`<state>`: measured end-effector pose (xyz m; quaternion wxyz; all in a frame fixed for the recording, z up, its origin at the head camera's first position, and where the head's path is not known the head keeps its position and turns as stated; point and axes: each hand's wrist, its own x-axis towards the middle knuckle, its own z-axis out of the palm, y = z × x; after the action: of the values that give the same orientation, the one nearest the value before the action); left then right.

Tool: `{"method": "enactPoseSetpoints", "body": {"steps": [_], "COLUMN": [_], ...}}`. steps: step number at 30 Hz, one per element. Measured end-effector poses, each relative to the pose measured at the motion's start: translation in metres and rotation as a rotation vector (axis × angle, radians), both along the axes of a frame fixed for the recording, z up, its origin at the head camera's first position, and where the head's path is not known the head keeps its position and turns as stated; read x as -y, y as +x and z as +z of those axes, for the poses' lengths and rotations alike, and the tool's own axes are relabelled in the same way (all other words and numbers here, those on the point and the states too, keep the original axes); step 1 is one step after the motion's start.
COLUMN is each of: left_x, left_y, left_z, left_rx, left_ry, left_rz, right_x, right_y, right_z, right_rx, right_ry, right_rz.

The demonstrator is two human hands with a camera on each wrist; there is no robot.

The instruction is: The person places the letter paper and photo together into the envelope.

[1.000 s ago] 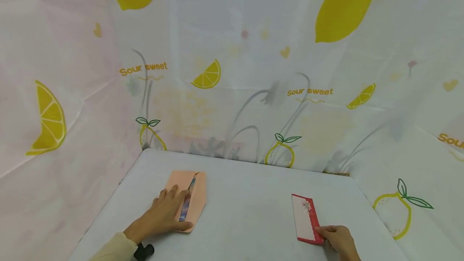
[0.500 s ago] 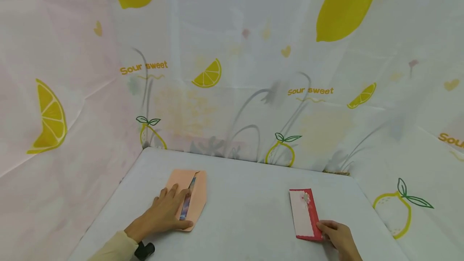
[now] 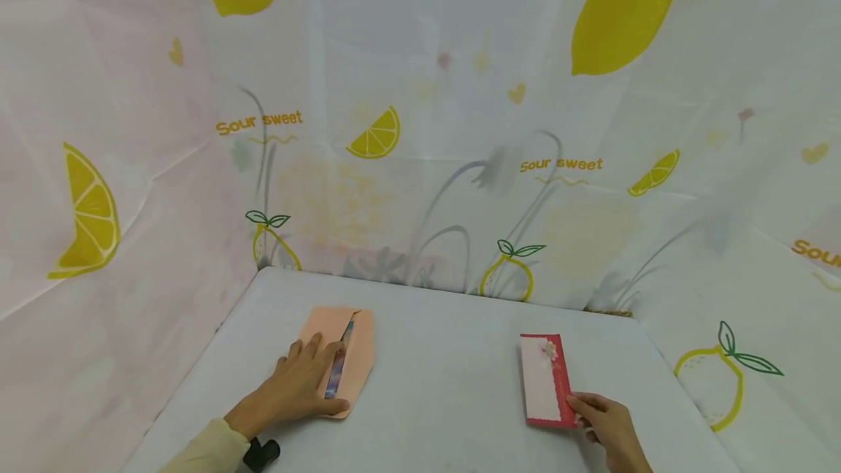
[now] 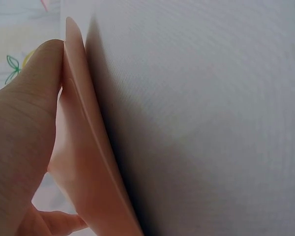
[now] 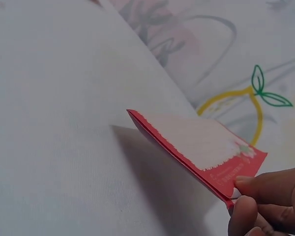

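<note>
A peach envelope point(image 3: 363, 352) lies on the white table point(image 3: 447, 385) at the left, its flap side up. Through its slanted opening shows a strip of a blue and purple patterned insert point(image 3: 336, 378). My left hand point(image 3: 296, 385) rests over it with spread fingers; in the left wrist view the thumb point(image 4: 44, 64) touches the envelope's edge. On the right, my right hand point(image 3: 609, 425) pinches a folded red and pale pink greeting card point(image 3: 542, 385) by its lower right edge. Flowers decorate the card, and it is tilted up off the table, casting a shadow.
A small black object point(image 3: 261, 455) shows beside the left sleeve point(image 3: 209, 451). Lemon-printed cloth point(image 3: 420, 195) stands along the table's back and both sides. A strip of brown, rough-looking material point(image 3: 609, 313) shows at the back right corner.
My right hand has lifted the greeting card a little and shifted it slightly left and away from me. My left hand and the peach envelope have stayed in place.
</note>
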<state>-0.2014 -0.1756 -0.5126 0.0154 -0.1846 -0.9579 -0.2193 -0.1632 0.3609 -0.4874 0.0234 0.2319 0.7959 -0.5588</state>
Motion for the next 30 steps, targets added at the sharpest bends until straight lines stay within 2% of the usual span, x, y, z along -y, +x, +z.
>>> {"method": "enactPoseSetpoints", "body": {"steps": [16, 30], "left_x": [0.000, -0.001], "left_y": [0.000, 0.004], "left_z": [0.000, 0.006], "left_rx": [0.003, 0.030], "left_ry": [0.004, 0.015], "left_rz": [0.001, 0.000], "right_x": [0.023, 0.038], "right_y": [0.000, -0.005], "right_z": [-0.002, -0.004], "right_rx": [0.007, 0.008], "right_ry": [-0.004, -0.032], "right_rz": [0.018, 0.035]}}
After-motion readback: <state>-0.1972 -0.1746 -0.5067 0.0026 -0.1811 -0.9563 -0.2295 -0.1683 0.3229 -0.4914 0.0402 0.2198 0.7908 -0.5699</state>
